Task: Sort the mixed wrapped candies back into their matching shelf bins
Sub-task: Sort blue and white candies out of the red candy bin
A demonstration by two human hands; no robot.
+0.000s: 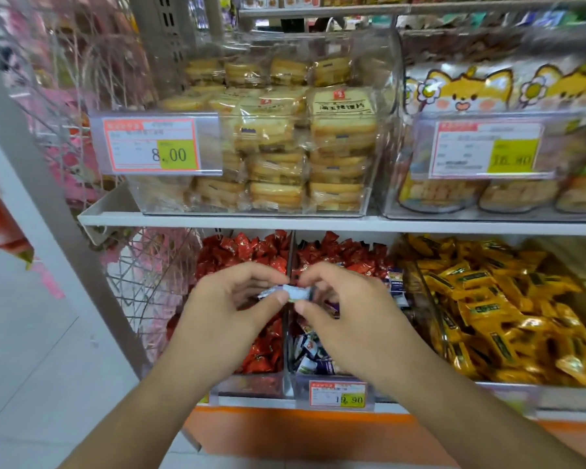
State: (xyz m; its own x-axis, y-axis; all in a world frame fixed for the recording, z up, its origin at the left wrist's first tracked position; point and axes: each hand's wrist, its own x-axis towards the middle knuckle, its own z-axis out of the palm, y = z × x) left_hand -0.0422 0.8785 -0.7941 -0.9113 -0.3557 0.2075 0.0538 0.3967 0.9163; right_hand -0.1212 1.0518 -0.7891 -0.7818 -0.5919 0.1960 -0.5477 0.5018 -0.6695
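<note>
Fingers of my left hand (227, 309) and right hand (349, 309) pinch one white-blue wrapped candy (293, 294) between them, above the bin divider (287, 336); I judge it light, crinkly, slippery; best gripped by its twisted ends.

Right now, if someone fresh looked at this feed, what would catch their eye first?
Front and centre, the left hand and right hand pinch a small pale wrapped candy between them, each grip at one end, above the divider between the red candy bin and the mixed bin. To the right, the bright yellow candy bin dominates the lower shelf. Above, the clear biscuit box carries an 8.00 price tag.
</note>
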